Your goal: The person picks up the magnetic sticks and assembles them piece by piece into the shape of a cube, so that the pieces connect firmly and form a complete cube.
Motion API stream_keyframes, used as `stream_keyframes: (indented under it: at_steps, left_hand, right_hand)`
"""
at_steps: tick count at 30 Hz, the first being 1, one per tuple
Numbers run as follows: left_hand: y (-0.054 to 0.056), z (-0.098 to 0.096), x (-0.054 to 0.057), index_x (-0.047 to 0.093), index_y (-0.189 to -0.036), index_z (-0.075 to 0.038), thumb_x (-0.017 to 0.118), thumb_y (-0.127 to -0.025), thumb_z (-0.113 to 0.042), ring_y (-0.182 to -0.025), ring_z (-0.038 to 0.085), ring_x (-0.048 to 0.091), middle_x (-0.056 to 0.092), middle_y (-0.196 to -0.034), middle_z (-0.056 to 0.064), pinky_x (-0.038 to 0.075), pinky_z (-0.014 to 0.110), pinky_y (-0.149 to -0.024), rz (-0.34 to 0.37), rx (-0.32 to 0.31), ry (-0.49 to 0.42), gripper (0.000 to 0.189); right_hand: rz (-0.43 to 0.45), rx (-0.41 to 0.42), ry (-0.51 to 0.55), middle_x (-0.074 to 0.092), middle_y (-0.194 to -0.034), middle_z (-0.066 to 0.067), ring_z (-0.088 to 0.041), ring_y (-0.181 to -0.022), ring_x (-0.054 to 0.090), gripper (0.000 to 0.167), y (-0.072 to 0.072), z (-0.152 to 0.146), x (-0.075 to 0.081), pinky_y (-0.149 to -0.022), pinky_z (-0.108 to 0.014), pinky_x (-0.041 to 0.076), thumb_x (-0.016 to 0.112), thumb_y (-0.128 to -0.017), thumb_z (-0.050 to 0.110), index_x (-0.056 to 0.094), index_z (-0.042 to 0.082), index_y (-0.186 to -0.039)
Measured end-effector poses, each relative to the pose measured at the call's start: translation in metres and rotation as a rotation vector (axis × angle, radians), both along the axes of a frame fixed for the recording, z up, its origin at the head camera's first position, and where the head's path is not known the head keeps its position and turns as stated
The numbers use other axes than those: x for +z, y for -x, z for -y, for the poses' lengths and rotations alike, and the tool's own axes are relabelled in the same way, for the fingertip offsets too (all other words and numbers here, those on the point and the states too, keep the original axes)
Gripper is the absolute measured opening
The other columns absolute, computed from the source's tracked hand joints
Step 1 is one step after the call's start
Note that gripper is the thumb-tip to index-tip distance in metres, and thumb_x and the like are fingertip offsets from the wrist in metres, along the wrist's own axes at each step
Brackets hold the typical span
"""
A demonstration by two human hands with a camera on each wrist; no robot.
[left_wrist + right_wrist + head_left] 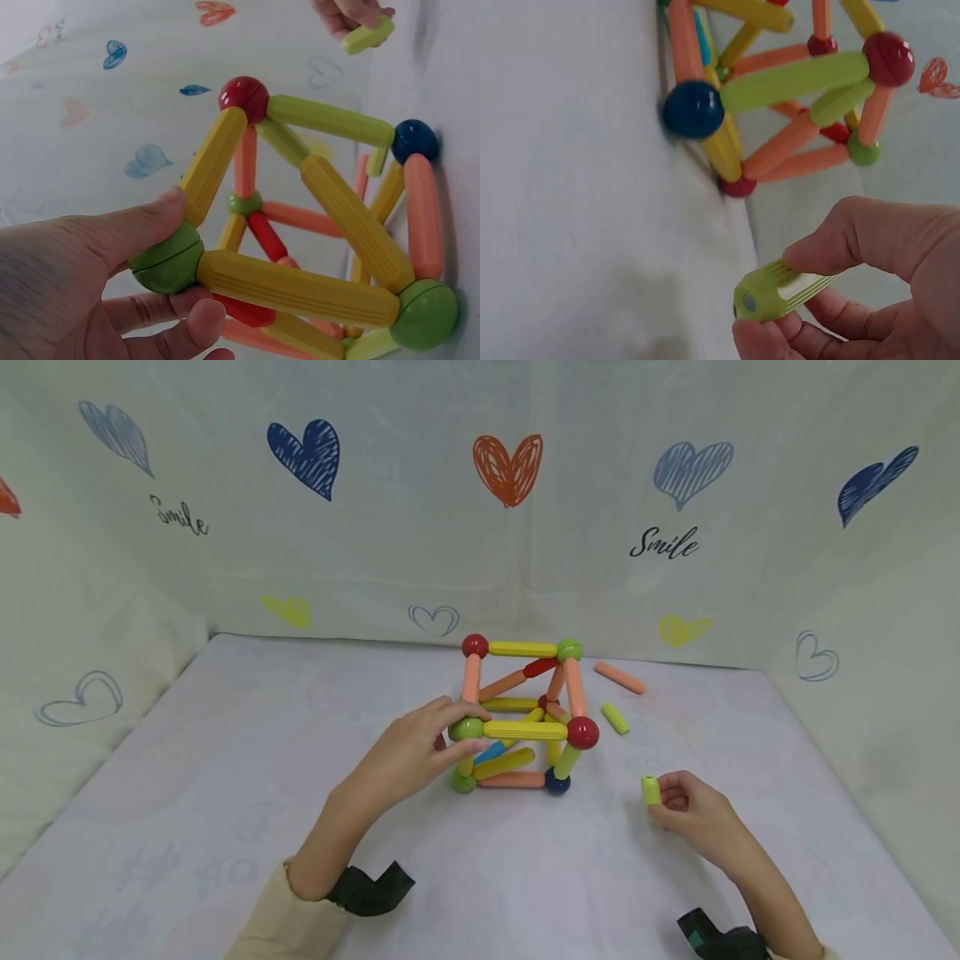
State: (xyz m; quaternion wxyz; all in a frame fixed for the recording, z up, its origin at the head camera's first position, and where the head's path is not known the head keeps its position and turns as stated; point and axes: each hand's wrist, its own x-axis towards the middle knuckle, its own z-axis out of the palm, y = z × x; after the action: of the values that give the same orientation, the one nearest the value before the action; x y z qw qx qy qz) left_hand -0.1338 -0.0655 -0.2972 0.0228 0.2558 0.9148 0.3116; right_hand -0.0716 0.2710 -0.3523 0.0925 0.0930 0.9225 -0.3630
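Note:
A box-shaped frame of magnetic rods and balls stands on the table. My left hand (408, 747) holds its upper near-left green ball (169, 259) between thumb and fingers. From that ball a yellow rod (525, 730) runs to a red ball (582, 732); below it sits a dark blue ball (557, 781). A slanting yellow rod (750, 11) has a bare end in the right wrist view. Right of the frame, my right hand (701, 818) pinches a short green magnetic rod (780, 289), held clear of the frame with one end facing out.
Behind my right hand, a loose orange rod (619, 677) and a short green rod (615, 718) lie on the white tablecloth (225, 827). A white curtain printed with hearts (507, 470) hangs along the table's back edge. Dark straps circle both wrists.

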Motion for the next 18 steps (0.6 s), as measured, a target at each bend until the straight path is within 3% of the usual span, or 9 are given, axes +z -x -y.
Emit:
stream_keyframes:
  at_steps: [5,11,15,18]
  left_hand:
    - [-0.001,0.0,0.001,0.056,-0.121,-0.029,0.062,-0.086,-0.043,-0.072,0.011,0.049,0.055,-0.098,-0.005,0.045,0.023,-0.061,-0.009,-0.006,-0.003,0.038]
    - [0.0,0.001,0.002,0.056,-0.121,-0.028,0.062,-0.086,-0.042,-0.072,0.011,0.049,0.055,-0.099,-0.005,0.044,0.024,-0.061,-0.012,-0.006,0.003,0.038]
    - [0.0,0.001,0.002,0.056,-0.121,-0.028,0.062,-0.086,-0.041,-0.071,0.011,0.048,0.055,-0.099,-0.005,0.044,0.024,-0.06,-0.016,-0.006,0.006,0.038]
    - [0.0,0.001,0.001,0.056,-0.121,-0.027,0.062,-0.086,-0.04,-0.071,0.011,0.048,0.056,-0.099,-0.005,0.044,0.024,-0.06,-0.024,-0.014,0.0,0.038]
  right_hand:
    - [-0.014,-0.03,0.194,0.054,-0.107,-0.015,-0.018,-0.091,0.053,0.05,-0.005,0.033,0.008,-0.072,-0.017,0.049,0.065,-0.085,0.014,0.043,-0.005,-0.126]
    - [-0.024,-0.183,0.436,0.063,-0.102,-0.007,-0.013,-0.087,0.061,0.047,-0.008,0.071,0.013,-0.08,-0.021,0.051,0.066,-0.086,0.021,0.05,0.003,-0.127]
    - [-0.116,-0.257,0.62,0.067,-0.102,-0.008,-0.013,-0.087,0.067,0.039,-0.009,0.094,0.009,-0.084,-0.024,0.051,0.065,-0.088,0.019,0.053,0.002,-0.121]
    - [-0.207,-0.274,0.689,0.068,-0.106,-0.012,-0.017,-0.09,0.069,0.032,-0.009,0.109,0.001,-0.082,-0.025,0.052,0.062,-0.089,0.016,0.054,0.002,-0.117]
